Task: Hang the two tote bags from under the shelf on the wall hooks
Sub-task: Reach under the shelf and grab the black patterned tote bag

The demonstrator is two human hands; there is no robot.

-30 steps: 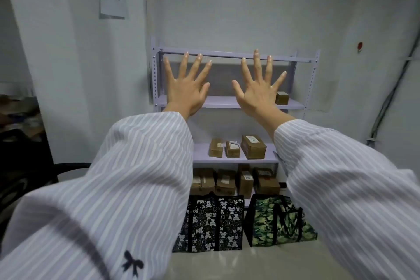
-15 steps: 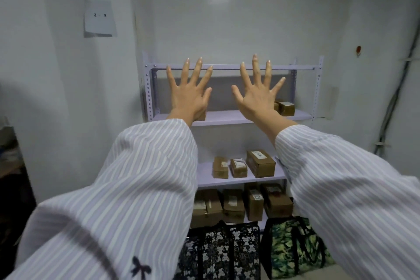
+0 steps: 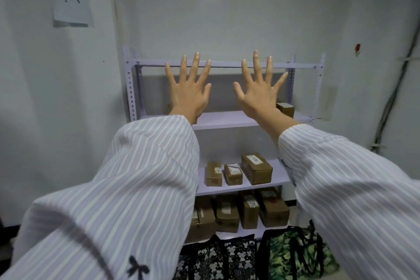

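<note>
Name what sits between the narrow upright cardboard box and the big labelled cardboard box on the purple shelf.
A small brown cardboard box with a pale label on top, close beside both; the head view shows it.

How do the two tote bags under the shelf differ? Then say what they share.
The black-and-white tote bag carries a small pale print on black; the camouflage tote bag is mottled green. The black-and-white tote bag stands to the left; the camouflage tote bag stands to the right, with black handles showing. Both stand on the floor, unheld.
</note>
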